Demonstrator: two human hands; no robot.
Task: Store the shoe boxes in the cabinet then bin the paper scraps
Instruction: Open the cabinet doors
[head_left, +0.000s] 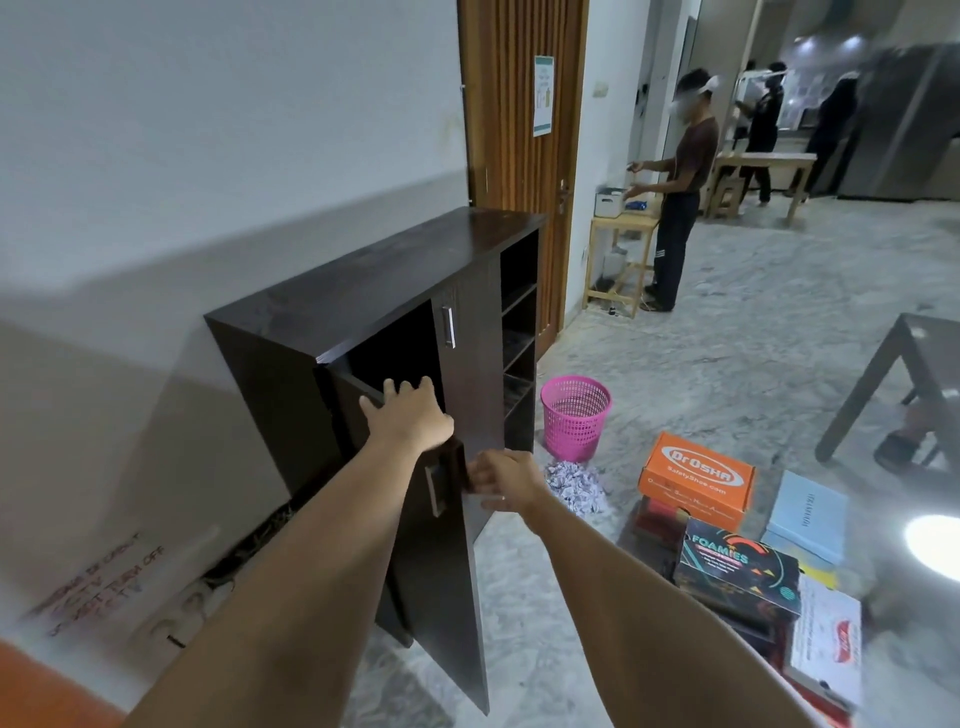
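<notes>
Both hands work the dark cabinet (374, 291): left hand (410, 415) hooked over its open door's (447, 571) top edge, right hand (506, 480) pinching the free edge, clearing access for shoe boxes (696, 480) and paper scraps (576, 486) lying right of the cabinet.

On the floor to your right, the orange shoe box (697, 474) reads "Dr.OSHA" and "SafetyShoe.com"; the dark box (737, 574) beside it reads "FOAMIES".
</notes>
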